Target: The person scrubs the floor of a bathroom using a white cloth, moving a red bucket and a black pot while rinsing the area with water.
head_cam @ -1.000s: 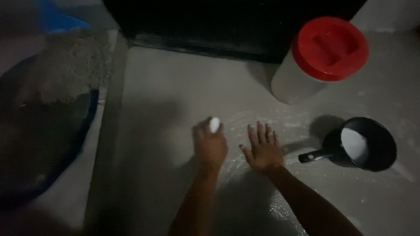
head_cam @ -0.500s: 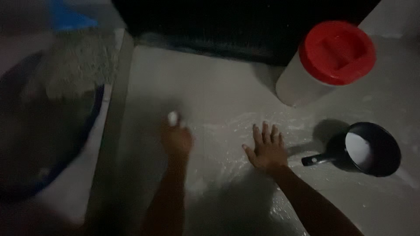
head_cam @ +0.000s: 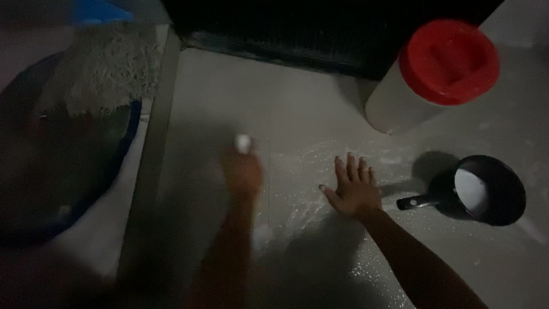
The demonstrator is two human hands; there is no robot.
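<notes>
My left hand (head_cam: 242, 170) is blurred with motion and closed on a small white scrubbing piece (head_cam: 243, 143), pressed to the wet, soapy grey floor (head_cam: 297, 103). My right hand (head_cam: 354, 187) lies flat on the floor with fingers spread, holding nothing, just right of the foamy patch (head_cam: 303, 171). A black dipper (head_cam: 486, 189) with a short handle and white liquid inside sits to the right of my right hand.
A pale container with a red lid (head_cam: 440, 68) stands at the upper right. A dark basin (head_cam: 63, 166) with a pale mop head (head_cam: 108, 68) over its rim sits at the left, beyond a raised floor ridge (head_cam: 154, 149). A dark opening runs along the top.
My left hand swept left across the floor with the white piece, then slightly back right. The right hand stayed planted. The view shifted a little.
</notes>
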